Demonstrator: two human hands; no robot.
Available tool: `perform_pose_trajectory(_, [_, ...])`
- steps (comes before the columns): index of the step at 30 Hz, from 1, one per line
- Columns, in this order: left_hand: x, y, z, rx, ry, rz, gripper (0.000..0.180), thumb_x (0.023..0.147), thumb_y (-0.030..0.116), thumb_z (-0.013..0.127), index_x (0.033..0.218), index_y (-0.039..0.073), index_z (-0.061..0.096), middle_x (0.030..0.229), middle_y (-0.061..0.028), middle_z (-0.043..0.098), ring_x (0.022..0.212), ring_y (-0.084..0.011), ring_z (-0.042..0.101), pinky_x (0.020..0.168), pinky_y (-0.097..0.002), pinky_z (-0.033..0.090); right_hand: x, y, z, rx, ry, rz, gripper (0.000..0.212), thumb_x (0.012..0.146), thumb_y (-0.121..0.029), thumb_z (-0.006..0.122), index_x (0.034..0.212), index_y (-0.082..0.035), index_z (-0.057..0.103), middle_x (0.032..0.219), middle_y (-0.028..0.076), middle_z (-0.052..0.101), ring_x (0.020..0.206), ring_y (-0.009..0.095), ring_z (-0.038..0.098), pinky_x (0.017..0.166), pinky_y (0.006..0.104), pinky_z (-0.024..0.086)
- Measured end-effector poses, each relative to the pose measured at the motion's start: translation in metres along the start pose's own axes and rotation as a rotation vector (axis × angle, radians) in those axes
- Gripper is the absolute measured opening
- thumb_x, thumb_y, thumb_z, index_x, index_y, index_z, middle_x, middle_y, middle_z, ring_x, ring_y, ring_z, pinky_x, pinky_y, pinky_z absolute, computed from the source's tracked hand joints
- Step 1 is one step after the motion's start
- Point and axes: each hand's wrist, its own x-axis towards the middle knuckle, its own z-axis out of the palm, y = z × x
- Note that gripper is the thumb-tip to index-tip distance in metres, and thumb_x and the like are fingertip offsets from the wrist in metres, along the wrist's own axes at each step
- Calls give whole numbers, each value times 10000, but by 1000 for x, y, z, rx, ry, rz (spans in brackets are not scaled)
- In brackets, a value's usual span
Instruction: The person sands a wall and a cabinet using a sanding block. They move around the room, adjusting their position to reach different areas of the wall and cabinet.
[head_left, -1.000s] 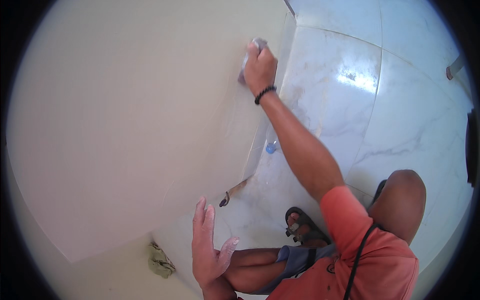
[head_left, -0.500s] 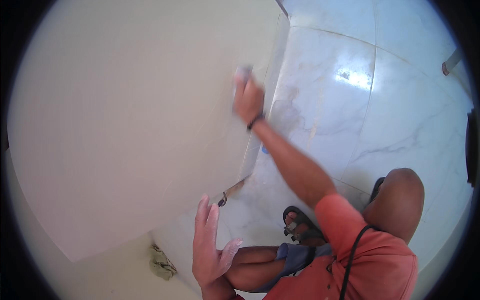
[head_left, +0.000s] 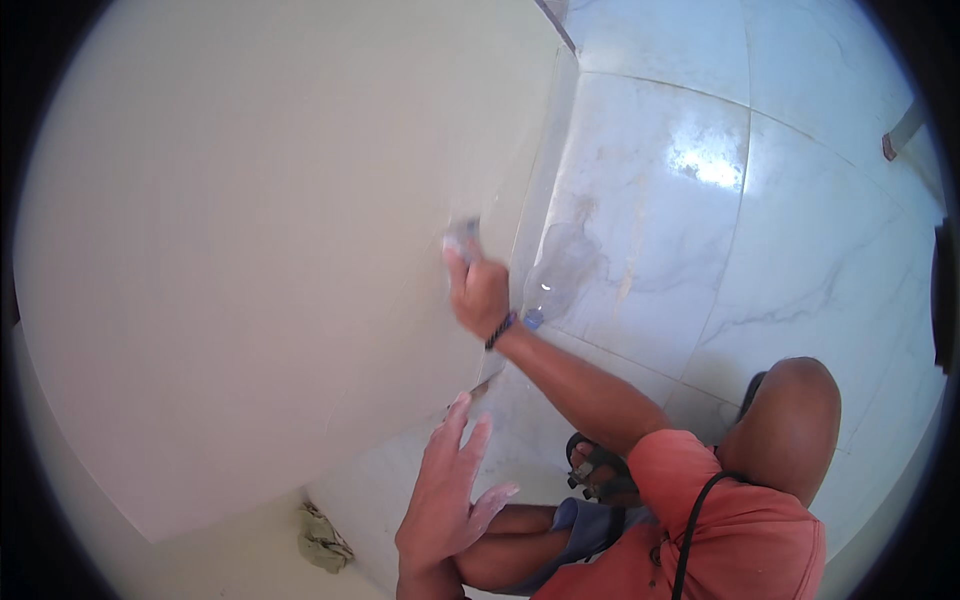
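Observation:
My right hand [head_left: 480, 298], with a dark bracelet at the wrist, is closed around a small grey-white pad [head_left: 463, 236] that looks like folded sandpaper. Motion blurs the pad, so its exact kind is unclear. It lies against the pale, smooth wall [head_left: 270, 250], close to the wall's lower edge. White dust coats the fingers of my left hand [head_left: 445, 495], which is held up in front of my bent leg. Its fingers are spread and nothing is in them.
A clear plastic bottle [head_left: 565, 262] with a blue cap lies on the marbled tile floor [head_left: 690, 270] beside the wall's base. A crumpled greenish cloth [head_left: 323, 540] sits at the lower left. My sandalled foot [head_left: 598, 468] is below my right arm. A grey leg-like post [head_left: 903, 130] stands far right.
My right hand has slid the pad down along the wall toward me and slightly left. My left hand has shifted a little to the right, still spread. The bottle shows more fully.

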Motion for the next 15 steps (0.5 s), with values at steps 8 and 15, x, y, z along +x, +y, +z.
perform_pose_trajectory(8, [-3,-5,-6,24,21,-45,762,788,192,734,1411,-48,367,1490,-316,273,1359,-463,337,1092,-449,322,163,-16,-20,-120,5,156,370,976,-331,456,911,3,601,629,240,591,610,427,610,564,509,480])
perform_pose_trajectory(15, [25,-1,-2,24,-107,-59,739,795,201,726,1401,-46,384,1485,-325,273,1359,-458,340,1088,-455,327,75,0,1,-143,-116,59,346,967,-302,479,916,-5,649,695,268,616,658,411,645,617,488,512])
